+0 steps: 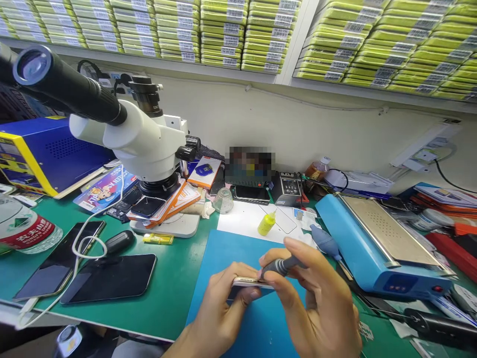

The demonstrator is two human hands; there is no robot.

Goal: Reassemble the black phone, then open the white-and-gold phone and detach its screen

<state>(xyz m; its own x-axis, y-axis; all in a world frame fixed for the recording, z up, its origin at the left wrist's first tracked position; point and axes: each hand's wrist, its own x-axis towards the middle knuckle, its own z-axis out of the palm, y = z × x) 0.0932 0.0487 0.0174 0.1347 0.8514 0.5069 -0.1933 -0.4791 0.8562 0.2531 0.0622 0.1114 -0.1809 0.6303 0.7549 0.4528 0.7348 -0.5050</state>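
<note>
My left hand point(218, 306) grips a smartphone point(246, 282) with a pale gold edge, held tilted above the blue mat point(212, 263). Holes along one short edge of the phone face up toward me. In my right hand point(324, 298) is a screwdriver point(280, 266) with a dark grey ribbed handle, pinched between thumb and fingers. Its working end is at the phone's edge, beside my left fingertips; the tip itself is hidden. Beyond my hands, a small yellow bottle point(267, 223) with a thin nozzle stands on a white sheet point(242, 215).
A microscope point(137, 139) rises at the left, behind a dark phone point(112, 278) and a white cable point(87, 219). To the right sits a blue heating plate unit point(357, 243), with a dusting blower point(324, 239) beside it. Shelves of yellow packages point(223, 35) hang above.
</note>
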